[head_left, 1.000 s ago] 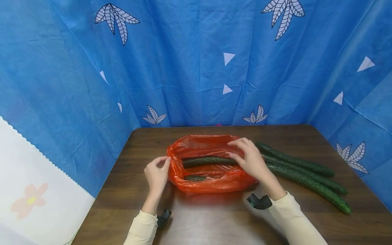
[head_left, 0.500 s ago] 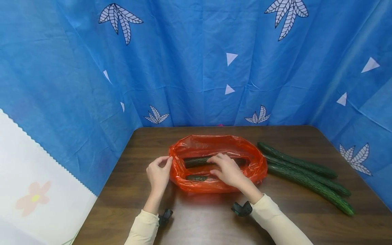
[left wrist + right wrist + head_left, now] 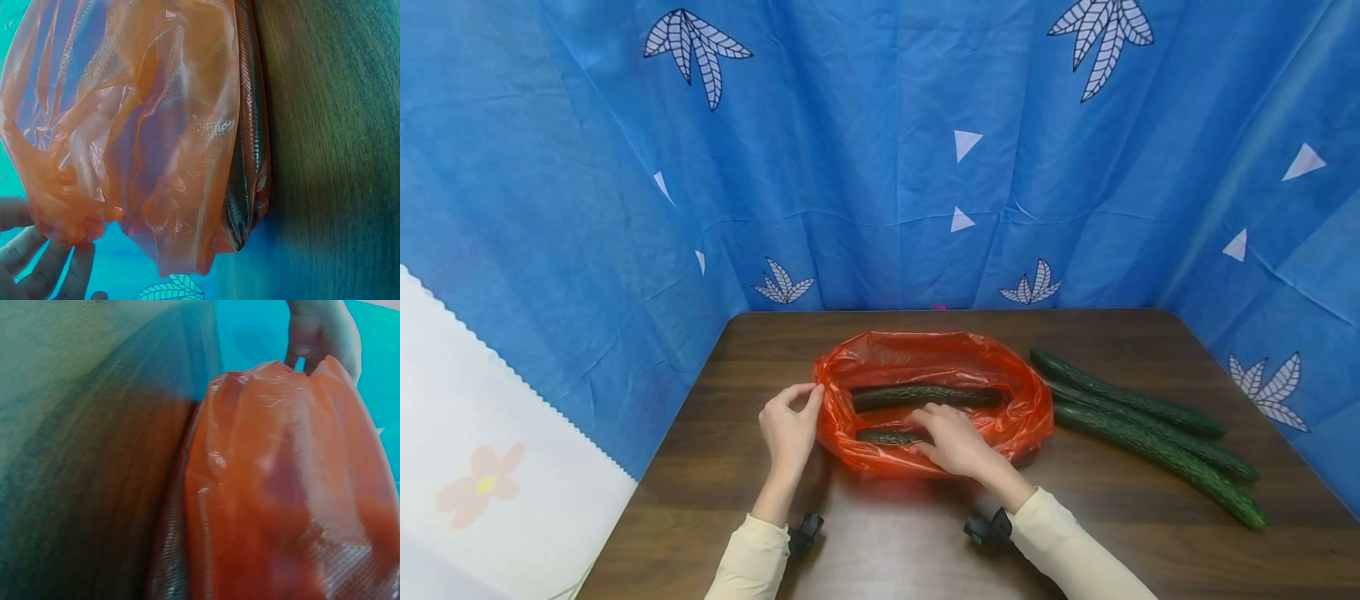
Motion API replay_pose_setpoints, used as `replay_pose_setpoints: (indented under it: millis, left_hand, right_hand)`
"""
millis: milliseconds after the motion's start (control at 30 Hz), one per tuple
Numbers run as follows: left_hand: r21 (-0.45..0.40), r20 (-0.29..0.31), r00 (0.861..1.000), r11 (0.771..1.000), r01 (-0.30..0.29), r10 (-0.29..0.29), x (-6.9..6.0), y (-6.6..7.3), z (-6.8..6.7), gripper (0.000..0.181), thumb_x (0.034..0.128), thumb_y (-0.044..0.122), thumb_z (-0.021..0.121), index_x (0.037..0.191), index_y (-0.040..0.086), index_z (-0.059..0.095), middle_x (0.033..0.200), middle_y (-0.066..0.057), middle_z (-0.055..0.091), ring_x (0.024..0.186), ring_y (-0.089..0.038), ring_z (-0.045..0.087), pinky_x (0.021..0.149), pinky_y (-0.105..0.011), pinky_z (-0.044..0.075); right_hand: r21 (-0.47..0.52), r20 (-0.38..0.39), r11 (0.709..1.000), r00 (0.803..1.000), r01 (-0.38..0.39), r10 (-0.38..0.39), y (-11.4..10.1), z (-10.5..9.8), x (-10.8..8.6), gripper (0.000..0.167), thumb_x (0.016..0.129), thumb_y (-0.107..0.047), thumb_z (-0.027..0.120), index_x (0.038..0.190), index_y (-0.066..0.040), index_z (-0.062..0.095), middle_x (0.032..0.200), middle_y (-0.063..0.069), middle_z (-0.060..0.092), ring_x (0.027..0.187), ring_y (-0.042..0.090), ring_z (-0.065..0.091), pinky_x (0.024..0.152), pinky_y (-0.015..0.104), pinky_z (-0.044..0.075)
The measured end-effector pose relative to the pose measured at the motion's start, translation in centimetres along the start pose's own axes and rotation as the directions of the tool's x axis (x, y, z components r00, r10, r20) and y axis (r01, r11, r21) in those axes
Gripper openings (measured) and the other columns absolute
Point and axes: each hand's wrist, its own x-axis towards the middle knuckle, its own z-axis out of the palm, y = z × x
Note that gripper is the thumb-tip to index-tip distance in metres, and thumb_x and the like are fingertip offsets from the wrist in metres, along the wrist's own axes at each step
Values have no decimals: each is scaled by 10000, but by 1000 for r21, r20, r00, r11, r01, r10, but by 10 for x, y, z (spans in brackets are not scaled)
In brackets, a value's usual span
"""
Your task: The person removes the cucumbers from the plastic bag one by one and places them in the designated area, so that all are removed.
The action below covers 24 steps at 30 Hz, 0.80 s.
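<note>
An orange-red plastic bag (image 3: 917,350) lies spread with its mouth facing up. Inside it are two dark green cucumbers, a rear one (image 3: 925,395) and a front one (image 3: 887,436) partly covered by the bag and my right hand. My left hand (image 3: 788,425) pinches the gathered left edge of the bag; the left wrist view shows its fingers (image 3: 72,272) at that bunched plastic. My right hand (image 3: 955,442) reaches over the near rim, fingers inside and thumb low, apparently pinching the rim beside the front cucumber. The right wrist view shows the left hand (image 3: 328,331) beyond the bag (image 3: 269,462).
Several long cucumbers (image 3: 1157,442) lie side by side on the brown wooden table (image 3: 895,542), to the right of the bag. A blue curtain (image 3: 850,167) with leaf prints stands behind the table and along its sides. A white cloth (image 3: 490,433) hangs at the left.
My right hand has left the right side of the bag, moved left over its mouth, then come down to the near rim. The front cucumber shows more. My left hand keeps its pinch.
</note>
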Motion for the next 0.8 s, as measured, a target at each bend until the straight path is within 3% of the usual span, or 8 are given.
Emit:
replay_pose_setpoints:
  millis: [133,300,600,800]
  left_hand:
    - [-2,4,1000,1000,4,-4,0,0,0,152,841,197,756,874,51,779,846,-123,761,786,-302,693,745,-445,503]
    - [-6,24,999,1000,28,-28,-1,0,-1,164,851,205,751,894,49,778,872,-126,762,808,-303,690,764,-450,503]
    - [1,20,999,1000,25,-25,0,2,-2,170,849,213,751,887,50,779,855,-127,761,794,-311,687,756,-449,499]
    - [1,34,999,999,42,-42,1,4,-4,171,856,210,747,904,49,777,871,-131,761,800,-307,684,773,-451,502]
  right_hand:
    - [42,11,998,999,-45,45,2,5,2,261,902,-264,690,1138,-154,685,1093,32,670,1060,272,601,993,528,437]
    - [66,26,995,997,-70,69,2,8,6,192,920,-255,663,1088,-166,696,1069,30,672,1043,270,604,958,515,456]
    - [45,90,999,996,-27,23,3,10,10,302,866,-274,733,1135,-148,683,1106,46,680,1061,269,604,956,496,469]
    - [-4,116,999,992,-53,53,-4,11,9,359,845,-252,754,1173,-133,668,1101,61,663,1066,286,596,940,500,473]
